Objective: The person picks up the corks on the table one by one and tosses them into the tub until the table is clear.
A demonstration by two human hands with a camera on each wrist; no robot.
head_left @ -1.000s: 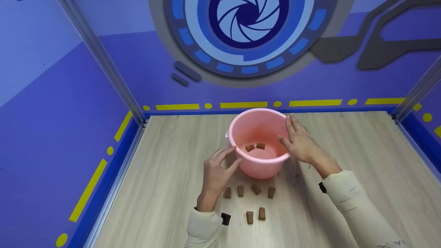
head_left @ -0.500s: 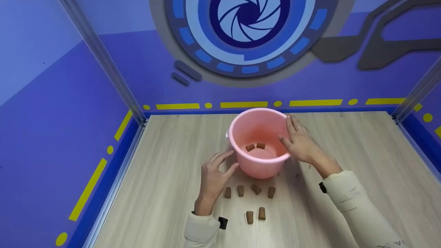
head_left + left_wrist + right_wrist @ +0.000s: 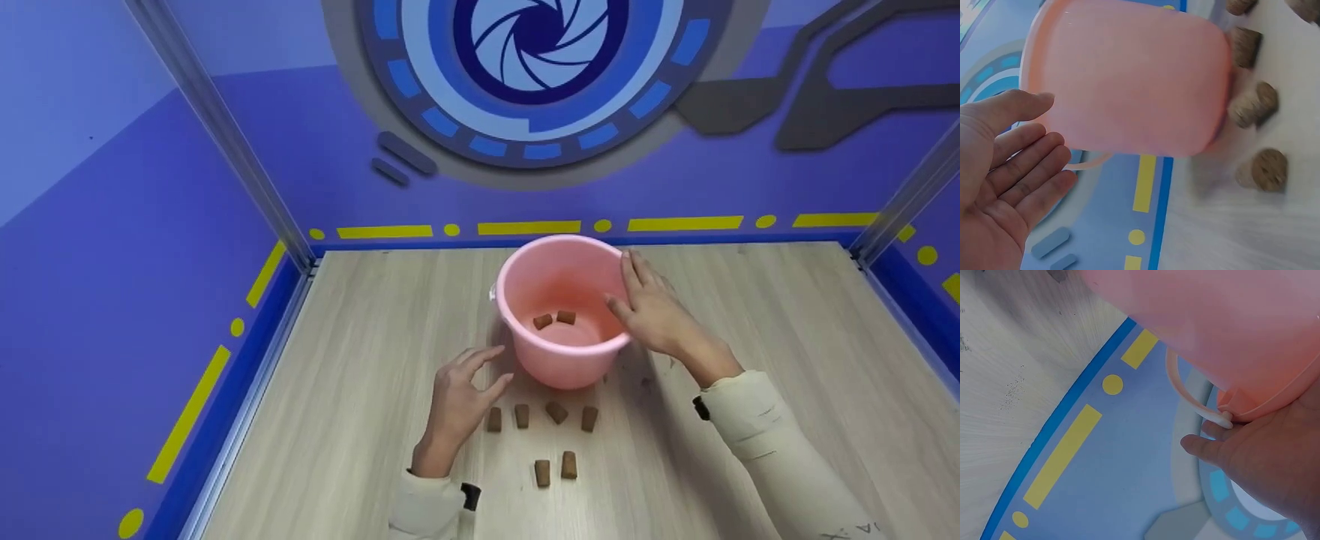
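Observation:
A pink bucket (image 3: 570, 367) stands on the table, its opening facing up. My right hand (image 3: 660, 315) holds its right rim, thumb on the inside and fingers outside, close to where the bucket's handle (image 3: 1185, 391) joins. To the left of the bucket is my left hand (image 3: 457, 397), apart from it, holding nothing; the left wrist view shows its fingers loosely extended. Two corks (image 3: 566, 318) lie on the bucket's floor. Several more corks (image 3: 556, 412) form a row in front of it, and two corks (image 3: 568, 465) lie nearer me.
The wood-grain table (image 3: 360, 420) meets a blue printed back wall (image 3: 450, 202) just behind the bucket. A metal post (image 3: 247, 165) rises at the back left corner, beside the left wall panel (image 3: 135, 300). A similar post stands back right.
My left hand has drawn off the bucket's left side and come down and slightly left, toward me. The right hand, bucket and corks stay where they were.

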